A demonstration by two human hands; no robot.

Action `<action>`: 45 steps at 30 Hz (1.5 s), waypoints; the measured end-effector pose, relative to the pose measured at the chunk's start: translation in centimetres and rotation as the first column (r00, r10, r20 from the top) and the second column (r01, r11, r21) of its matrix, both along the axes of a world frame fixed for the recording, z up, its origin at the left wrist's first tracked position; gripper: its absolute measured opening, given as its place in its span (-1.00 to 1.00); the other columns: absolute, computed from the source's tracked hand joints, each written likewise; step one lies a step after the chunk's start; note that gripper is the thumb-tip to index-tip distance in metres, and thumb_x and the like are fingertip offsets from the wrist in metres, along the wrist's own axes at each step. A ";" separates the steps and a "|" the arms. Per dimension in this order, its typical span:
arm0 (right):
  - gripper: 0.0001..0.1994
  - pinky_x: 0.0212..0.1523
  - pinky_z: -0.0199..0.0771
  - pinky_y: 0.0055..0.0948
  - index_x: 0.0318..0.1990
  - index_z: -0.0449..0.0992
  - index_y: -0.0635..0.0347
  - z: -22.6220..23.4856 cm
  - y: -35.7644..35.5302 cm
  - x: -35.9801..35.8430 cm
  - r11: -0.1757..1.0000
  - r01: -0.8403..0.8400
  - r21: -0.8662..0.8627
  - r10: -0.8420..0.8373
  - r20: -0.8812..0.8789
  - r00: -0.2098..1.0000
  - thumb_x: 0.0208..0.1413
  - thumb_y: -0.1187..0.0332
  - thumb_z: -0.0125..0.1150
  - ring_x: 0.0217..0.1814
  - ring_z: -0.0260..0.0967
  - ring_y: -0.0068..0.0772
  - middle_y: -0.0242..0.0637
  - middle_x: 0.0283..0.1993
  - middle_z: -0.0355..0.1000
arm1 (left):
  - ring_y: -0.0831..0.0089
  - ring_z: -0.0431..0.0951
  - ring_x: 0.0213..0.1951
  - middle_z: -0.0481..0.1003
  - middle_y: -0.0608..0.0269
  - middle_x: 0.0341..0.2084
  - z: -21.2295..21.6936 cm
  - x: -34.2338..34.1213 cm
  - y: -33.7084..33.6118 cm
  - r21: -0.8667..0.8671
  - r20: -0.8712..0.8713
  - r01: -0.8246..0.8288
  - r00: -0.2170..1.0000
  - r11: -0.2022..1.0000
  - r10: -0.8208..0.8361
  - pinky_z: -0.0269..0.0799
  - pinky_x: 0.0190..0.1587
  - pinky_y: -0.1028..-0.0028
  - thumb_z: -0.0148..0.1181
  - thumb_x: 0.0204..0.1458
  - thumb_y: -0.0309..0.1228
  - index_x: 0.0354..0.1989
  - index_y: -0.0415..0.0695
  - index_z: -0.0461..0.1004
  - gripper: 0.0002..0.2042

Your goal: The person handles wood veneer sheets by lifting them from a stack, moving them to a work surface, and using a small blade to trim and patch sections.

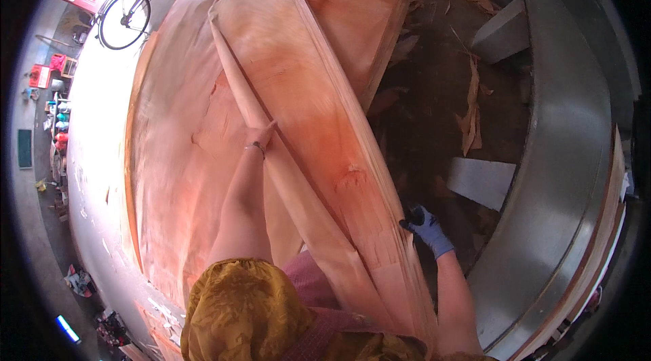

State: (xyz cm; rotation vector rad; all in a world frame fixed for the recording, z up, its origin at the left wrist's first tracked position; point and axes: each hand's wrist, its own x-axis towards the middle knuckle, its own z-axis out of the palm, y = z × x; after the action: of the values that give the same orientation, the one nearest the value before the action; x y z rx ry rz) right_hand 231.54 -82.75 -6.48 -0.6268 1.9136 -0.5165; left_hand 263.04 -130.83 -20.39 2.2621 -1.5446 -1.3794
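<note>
- Mustard-yellow fabric, creased and puffy, is forming a sleeve (244,307) around the left arm, at the near left of the veneer stack (319,110).
- Beyond it, the left forearm (239,212) is pointing away from the body, with a bracelet (255,146) circling the wrist; the bare left hand (260,134) is resting on the folded sheet (298,205), left of the stack. Whether its fingers are pinching, I cannot tell.
- On the stack's right, the right forearm (454,300) is slanting forward; the right hand (427,229), wearing a pale blue glove (437,241) with black on the fingers, is touching the stack's near right edge. Whether it is gripping, I cannot tell.
- Both hands are resting well apart, the stack lying between them.
- Thin and orange-tan, the folded sheet is making a long, narrow flap along the stack's left side.
- The stack itself is showing layered edges on its right, cloudy grain on top and a rough patch (352,176) toward its near end.
- Broader sheets (176,123), wrinkled and slightly split, are spreading left of the stack.
- Right of the stack, ragged strips (470,113) and a pale block (481,181) are lying before a smooth grey surface (556,191).
</note>
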 end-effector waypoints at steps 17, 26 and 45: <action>-0.55 -0.13 0.47 -0.30 -0.01 0.53 0.17 17.7 -2.5 4.3 0.954 0.134 -0.267 -0.148 -0.033 0.988 0.06 0.06 0.31 -0.14 0.53 -0.14 -0.08 -0.16 0.55 | 0.48 0.32 -0.73 0.33 0.32 -0.71 28.0 -16.1 -0.2 -0.071 -0.328 0.306 0.892 0.949 -0.312 0.14 -0.73 0.41 0.12 0.03 -0.40 -0.54 -0.17 0.41 -0.84; -0.67 -0.29 0.45 -0.37 -0.18 0.56 0.31 35.9 6.9 -5.6 0.866 0.318 -0.386 -0.455 -0.342 0.822 -0.04 0.27 0.40 -0.42 0.39 -0.49 0.00 -0.40 0.49 | 0.47 0.38 -0.64 0.40 0.31 -0.64 41.2 -38.7 7.4 -0.189 -0.632 0.492 0.601 0.850 -0.489 0.29 -0.63 0.44 0.18 0.04 -0.38 -0.48 -0.21 0.47 -0.84; -0.40 0.00 0.47 -0.16 0.11 0.41 0.20 34.5 31.4 -28.7 0.812 0.526 -0.252 -0.426 -0.872 0.241 -0.06 0.09 0.39 -0.04 0.48 -0.04 -0.09 -0.04 0.51 | 0.25 0.55 -0.36 0.51 0.17 -0.40 36.6 -81.4 33.1 -0.696 -0.479 0.669 -0.160 0.262 -0.863 0.50 -0.35 0.29 0.20 -0.06 -0.36 -0.29 -0.20 0.50 -0.80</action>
State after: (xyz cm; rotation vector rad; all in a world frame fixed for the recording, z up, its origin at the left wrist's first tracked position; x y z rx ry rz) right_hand 202.79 -51.36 28.01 -0.1842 3.2617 -0.4817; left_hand 181.66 -97.76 16.23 -0.1355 -2.3859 -1.8228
